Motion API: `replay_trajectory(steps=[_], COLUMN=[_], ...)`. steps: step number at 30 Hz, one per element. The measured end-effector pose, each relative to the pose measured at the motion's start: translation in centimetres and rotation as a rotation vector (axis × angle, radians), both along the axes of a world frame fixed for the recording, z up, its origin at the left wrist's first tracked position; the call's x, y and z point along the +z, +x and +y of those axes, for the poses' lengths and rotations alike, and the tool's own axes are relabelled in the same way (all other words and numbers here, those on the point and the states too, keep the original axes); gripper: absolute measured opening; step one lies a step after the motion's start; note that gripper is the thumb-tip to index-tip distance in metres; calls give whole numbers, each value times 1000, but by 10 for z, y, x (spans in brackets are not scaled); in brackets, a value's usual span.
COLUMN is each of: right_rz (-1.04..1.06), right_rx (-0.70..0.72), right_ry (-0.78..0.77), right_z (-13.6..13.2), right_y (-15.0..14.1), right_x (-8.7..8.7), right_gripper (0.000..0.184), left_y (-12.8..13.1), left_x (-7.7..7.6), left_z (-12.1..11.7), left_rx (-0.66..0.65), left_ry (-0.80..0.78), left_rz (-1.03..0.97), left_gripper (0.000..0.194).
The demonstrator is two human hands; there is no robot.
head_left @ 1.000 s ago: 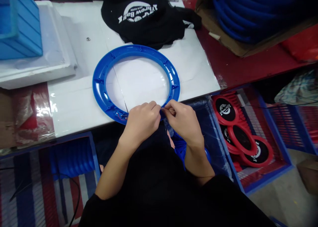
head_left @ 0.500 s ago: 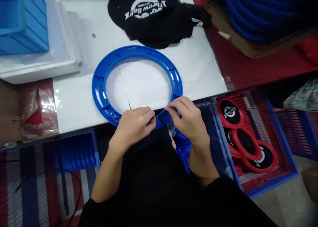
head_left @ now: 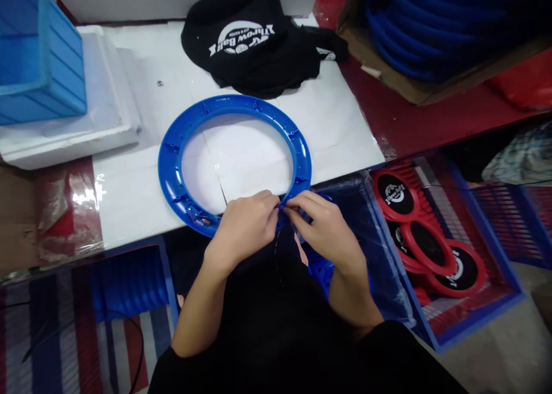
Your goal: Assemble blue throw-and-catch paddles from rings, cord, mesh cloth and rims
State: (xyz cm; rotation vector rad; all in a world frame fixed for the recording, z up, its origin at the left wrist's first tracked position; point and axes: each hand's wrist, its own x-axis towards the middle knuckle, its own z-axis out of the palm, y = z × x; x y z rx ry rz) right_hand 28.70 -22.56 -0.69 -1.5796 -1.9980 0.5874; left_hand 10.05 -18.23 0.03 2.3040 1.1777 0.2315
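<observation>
A large blue plastic ring [head_left: 172,146] lies flat on the white table top [head_left: 340,129], its near edge at the table's front. My left hand [head_left: 244,227] rests on that near edge with fingers curled. My right hand [head_left: 323,227] meets it from the right, fingertips pinched together at the ring's rim. What the fingers pinch is too small to make out; a thin dark wire hangs below them. Small red wires [head_left: 198,218] show in the ring's channel left of my left hand.
A black printed cloth [head_left: 254,43] lies at the table's far side. A blue foam block [head_left: 37,60] sits on white foam at left. A blue crate [head_left: 474,319] at right holds red and black discs [head_left: 426,238]. A cardboard box [head_left: 414,83] holds stacked blue rings.
My hands have come closer together at the ring's near edge; the right hand's fingertips now touch the left's. The ring has stayed on the table.
</observation>
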Motion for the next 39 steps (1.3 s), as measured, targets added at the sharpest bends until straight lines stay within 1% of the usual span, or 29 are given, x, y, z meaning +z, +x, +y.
replay_trajectory(steps=[2, 5, 8, 12, 15, 18, 22, 24, 26, 28, 30, 32, 33, 35, 39], right_rz=[63, 45, 9, 14, 26, 5, -27, -14, -15, -49, -96, -152, -186, -255, -310], right_rx=[26, 14, 2, 15, 17, 14, 30, 65, 96, 115, 124, 121, 113, 92, 62], right_ry=[-18, 49, 118, 117, 135, 192, 324, 389, 414, 401, 370, 320, 289, 223, 129], right_z=[2, 7, 14, 21, 21, 16, 15, 17, 19, 19, 18, 17, 16, 16, 17], right_y=[7, 12, 12, 13, 13, 11, 13, 16, 19, 22, 22, 20, 18, 15, 11], right_x=[7, 12, 9, 2, -3, -6, -15, -21, -26, -28, -26, -21, -18, -11, -2], right_gripper=[9, 8, 9, 12, 13, 13, 12, 11, 10, 10, 13, 17, 18, 18, 15], left_y=[-7, -12, -10, -8, -9, -10, -12, -14, -16, -17, -18, -18, -18, -18, -14], left_x=[-2, -3, -3, -4, -5, -6, -7, -9, -10, -10, -10, -9, -8, -5, 5], left_z=[0, -1, -2, -2, -2, -3, -5, -5, -5, -6, -7, -8, -9, -9, -6], left_rx=[8, 35, 64, 77, 74, 63, 52, 42, -3, -78, -135, -155, -143, -94, 21], left_ry=[-41, -70, -86, -95, -94, -87, -70, -47, 0, 66, 129, 160, 158, 102, -100], left_rz=[-68, -89, -77, -67, -63, -65, -107, -150, -147, -79, -9, 36, 42, 14, -114], left_gripper=[19, 16, 14, 14, 14, 16, 23, 33, 43, 46, 48, 48, 47, 45, 34])
